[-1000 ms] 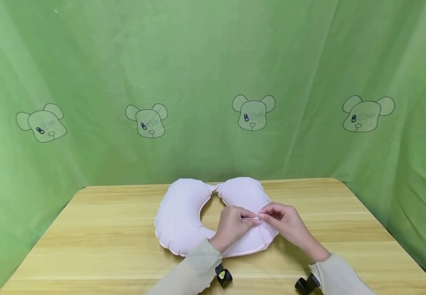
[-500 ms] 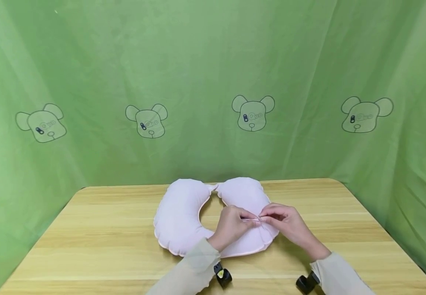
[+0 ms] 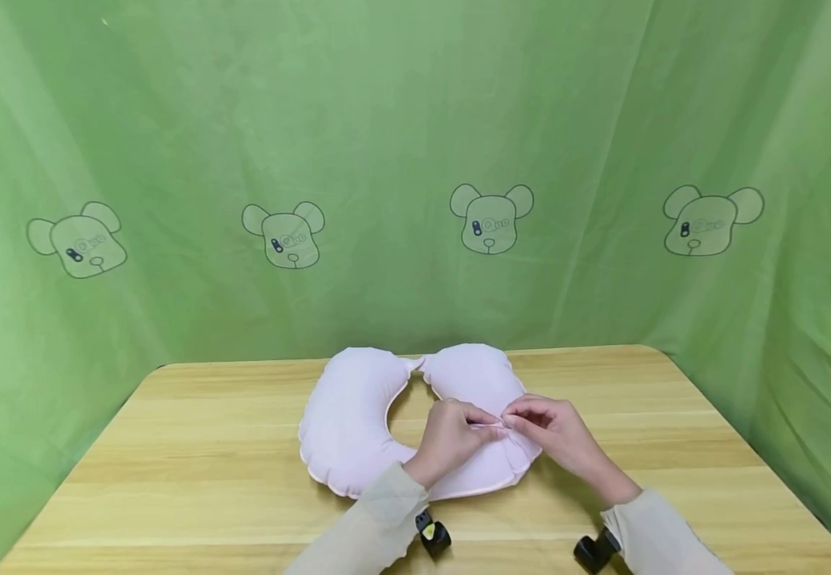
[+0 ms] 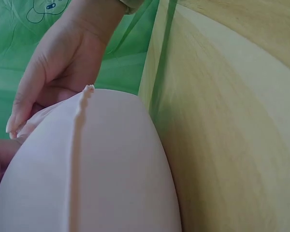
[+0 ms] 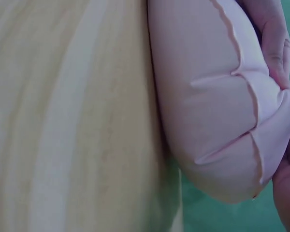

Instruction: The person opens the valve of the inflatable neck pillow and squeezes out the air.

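A pale pink neck pillow point(image 3: 349, 415) lies on the wooden table point(image 3: 192, 455), its two ends at the far side. On its right half, the left hand point(image 3: 453, 435) pinches the cloth, and the right hand point(image 3: 558, 431) pinches it just beside those fingertips. A green curtain point(image 3: 387, 104) hangs behind.

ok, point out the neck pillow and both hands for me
neck pillow point(image 3: 352, 415): head view, upper surface of the lobe at picture left
left hand point(image 3: 447, 438): head view, back of the hand
right hand point(image 3: 559, 431): head view, middle of the hand

One pillow point(image 3: 351, 423), two hands point(image 3: 451, 435) point(image 3: 558, 431)
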{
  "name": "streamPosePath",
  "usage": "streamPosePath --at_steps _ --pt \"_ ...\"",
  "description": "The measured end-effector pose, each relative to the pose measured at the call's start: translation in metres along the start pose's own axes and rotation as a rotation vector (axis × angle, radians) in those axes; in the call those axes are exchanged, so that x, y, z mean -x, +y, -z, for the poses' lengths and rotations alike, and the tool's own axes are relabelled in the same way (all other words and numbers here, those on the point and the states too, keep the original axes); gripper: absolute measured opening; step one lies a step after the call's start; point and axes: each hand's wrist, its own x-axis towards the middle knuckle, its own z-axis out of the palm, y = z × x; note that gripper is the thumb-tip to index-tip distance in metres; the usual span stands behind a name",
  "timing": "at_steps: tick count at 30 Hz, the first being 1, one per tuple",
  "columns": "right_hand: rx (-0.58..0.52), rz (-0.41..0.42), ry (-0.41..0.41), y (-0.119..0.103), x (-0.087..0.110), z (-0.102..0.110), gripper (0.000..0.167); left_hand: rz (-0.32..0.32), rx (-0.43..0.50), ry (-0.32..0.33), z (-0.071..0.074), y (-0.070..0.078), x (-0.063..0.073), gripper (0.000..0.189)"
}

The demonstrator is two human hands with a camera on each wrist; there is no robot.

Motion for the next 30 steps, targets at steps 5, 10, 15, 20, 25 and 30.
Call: streamPosePath --at_steps 5,10,15,20,25,30 --pt "0.037 -0.044 0.017 -0.0091 -0.0003 -0.0012 0.008 0.002 0.002 0.006 -0.0022 -0.0011 0.0 0.01" --pt "0.027 -0.094 -0.012 -0.0045 -0.0022 0.0002 0.01 -0.018 -0.026 0.025 -0.0011 -0.0023 -0.0002 0.01" --pt "0.029 -0.103 -0.024 -0.0056 -0.004 -0.0003 0.009 -0.012 -0.03 0.029 0.0001 -0.0032 -0.0008 0.01" --pt "0.052 -0.116 -0.002 -0.0078 -0.0038 -0.0027 0.007 -0.002 -0.016 0.037 -0.0008 -0.0027 0.0004 0.01" --pt "0.063 -0.151 0.032 -0.0099 -0.0018 -0.0055 0.007 -0.003 -0.018 0.045 -0.0018 -0.0005 0.0024 0.01" --pt "0.061 -0.183 0.05 -0.0124 -0.002 -0.0075 0.008 -0.018 -0.05 0.06 -0.0014 0.0018 0.0023 0.011"
